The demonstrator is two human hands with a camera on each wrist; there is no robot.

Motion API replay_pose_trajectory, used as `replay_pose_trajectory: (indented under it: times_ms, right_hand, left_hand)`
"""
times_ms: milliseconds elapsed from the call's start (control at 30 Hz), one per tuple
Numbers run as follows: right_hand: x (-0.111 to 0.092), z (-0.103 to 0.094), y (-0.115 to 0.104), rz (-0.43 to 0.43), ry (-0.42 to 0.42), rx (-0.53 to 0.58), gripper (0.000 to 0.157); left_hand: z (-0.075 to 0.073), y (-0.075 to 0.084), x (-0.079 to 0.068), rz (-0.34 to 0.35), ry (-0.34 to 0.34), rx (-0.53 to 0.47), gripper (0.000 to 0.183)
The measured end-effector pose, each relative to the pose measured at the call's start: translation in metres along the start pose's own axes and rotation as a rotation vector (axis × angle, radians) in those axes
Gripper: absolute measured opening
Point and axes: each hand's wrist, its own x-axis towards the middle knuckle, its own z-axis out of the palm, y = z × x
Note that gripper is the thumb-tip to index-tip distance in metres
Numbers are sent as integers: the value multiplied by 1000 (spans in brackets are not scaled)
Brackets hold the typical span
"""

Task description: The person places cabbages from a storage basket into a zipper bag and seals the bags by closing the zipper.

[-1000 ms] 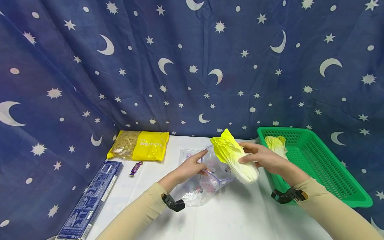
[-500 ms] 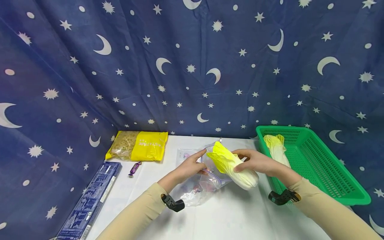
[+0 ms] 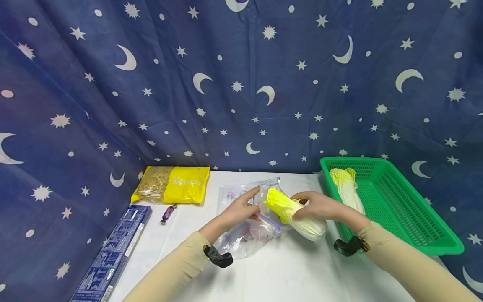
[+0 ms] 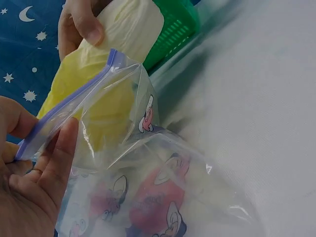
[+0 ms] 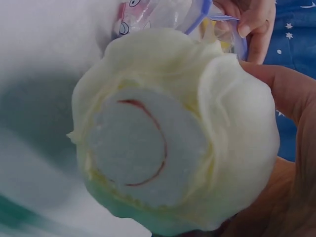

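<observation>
Clear zip bag (image 3: 239,245) w/ purple zip lies mid-tabletop (image 3: 286,277), mouth open twd the right edge; leafy end of the held cabbage (image 3: 311,228) is at the mouth, btwn the two zip edges, its yellow showing thru the film in the L wrist view. Green basket (image 3: 392,205) at the tabletop's back R corner has a 2nd cabbage (image 3: 348,191) along its L wall. Yellow pasta pkt (image 3: 185,183) sits in the back L corner, wrapped candy (image 3: 168,213) just in front, blue box (image 3: 113,253) along the L edge.

L hand (image 3: 238,213) pinches the near zip edge, index finger stretched across the mouth. R hand (image 3: 320,206) grips the held cabbage from above, thumb on the near side, white base twd the R edge.

Vs 1 s ago: held cabbage is lower, leaf tip no longer up at the tabletop's back edge; L hand abt same spot.
</observation>
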Motion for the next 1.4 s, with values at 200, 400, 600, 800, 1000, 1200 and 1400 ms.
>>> replay_pose_trajectory:
  times_ms: [200,400,600,800,1000,1200,1400]
  right_hand:
    - [7,1,-6,75,-9,-111,70]
    - [15,2,-11,135,-24,-139,71]
    - [23,6,-13,103,-10,-40,66]
    - [25,2,-13,165,-44,127,60]
    - [26,0,-6,259,-29,278,66]
    - [26,2,0,298,-63,467,55]
    - [28,3,9,356,-131,731,59]
  left_hand:
    - [5,3,1,48,-12,43,75]
    - [10,8,0,83,-58,102,75]
    - [12,11,-3,87,-99,140,75]
    - [13,10,-4,86,-101,154,75]
    - [14,9,-4,65,-95,154,75]
    - [18,8,-3,62,-85,127,77]
    - [21,8,-5,70,-66,157,80]
